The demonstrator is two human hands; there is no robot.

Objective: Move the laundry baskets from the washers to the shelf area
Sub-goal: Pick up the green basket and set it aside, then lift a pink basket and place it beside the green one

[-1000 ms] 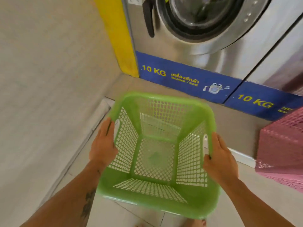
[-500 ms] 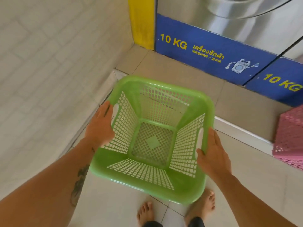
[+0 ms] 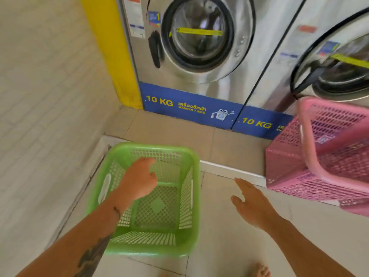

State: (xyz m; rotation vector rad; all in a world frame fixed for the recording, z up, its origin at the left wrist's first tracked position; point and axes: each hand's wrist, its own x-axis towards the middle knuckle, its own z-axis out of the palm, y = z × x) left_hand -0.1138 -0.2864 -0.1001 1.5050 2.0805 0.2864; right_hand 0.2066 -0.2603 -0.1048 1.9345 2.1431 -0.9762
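A green basket point(image 3: 151, 198) stands upright on the tiled floor point(image 3: 229, 246) in the corner by the wall, in front of the left washer point(image 3: 191, 47). The left hand point(image 3: 137, 180) hovers over its opening, fingers loosely curled, gripping nothing. The right hand point(image 3: 253, 204) is spread flat and empty, between the green basket and a tilted pink basket point(image 3: 323, 156).

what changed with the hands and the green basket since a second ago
Both hands let go of the green basket, which now sits on the floor. The left hand hovers over its opening, and the right hand has moved right, open, toward the pink basket. The pink basket stays by the washers.
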